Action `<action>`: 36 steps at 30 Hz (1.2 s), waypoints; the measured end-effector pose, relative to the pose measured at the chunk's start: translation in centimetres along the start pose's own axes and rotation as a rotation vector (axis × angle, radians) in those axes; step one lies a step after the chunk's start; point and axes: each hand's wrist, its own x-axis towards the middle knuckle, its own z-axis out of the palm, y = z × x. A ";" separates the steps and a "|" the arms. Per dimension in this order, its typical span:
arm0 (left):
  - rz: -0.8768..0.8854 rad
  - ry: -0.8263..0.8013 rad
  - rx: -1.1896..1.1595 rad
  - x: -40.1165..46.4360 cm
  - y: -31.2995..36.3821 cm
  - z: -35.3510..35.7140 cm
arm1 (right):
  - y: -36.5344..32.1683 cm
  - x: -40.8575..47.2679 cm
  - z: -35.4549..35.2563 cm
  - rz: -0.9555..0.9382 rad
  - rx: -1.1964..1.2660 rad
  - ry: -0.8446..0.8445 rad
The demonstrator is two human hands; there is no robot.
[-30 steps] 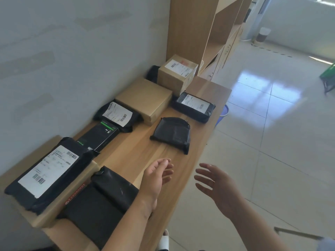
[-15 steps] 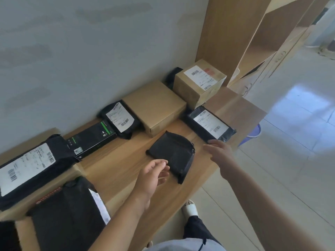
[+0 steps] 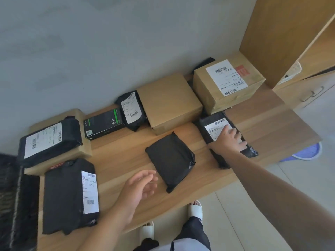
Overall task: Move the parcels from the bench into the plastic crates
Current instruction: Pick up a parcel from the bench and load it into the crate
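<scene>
Presently, taking the plain brown box as landmark: far to its left, at the frame edge, stands a dark crate. Next come a black mailer on a carton, a labelled mailer and a black-green box, all left of the landmark. A small mailer touches its left side. The left hand hovers in front of the landmark, fingers loosely apart, holding nothing. An unlabelled pouch lies just in front of the landmark. To the right, the right hand rests on the labelled pouch, fingers spread flat, no grip closed. Behind that sits a tall carton.

Risk, as judged: the slick pouch lies near the worktop front edge; a flat drag could slide it onto the floor. The crate is well apart, so a one-handed carry may slip.
</scene>
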 end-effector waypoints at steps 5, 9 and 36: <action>-0.008 0.037 -0.001 0.2 0.1 0.1 | 0.7 1.2 -0.3 -0.011 0.096 -0.012; 0.031 -0.009 0.043 -0.3 0.3 -0.3 | 0.8 0.4 0.2 -0.009 0.132 -0.008; 0.444 -0.192 -0.129 -9.2 -7.5 -22.6 | -16.6 -39.2 3.3 -0.460 1.204 -0.112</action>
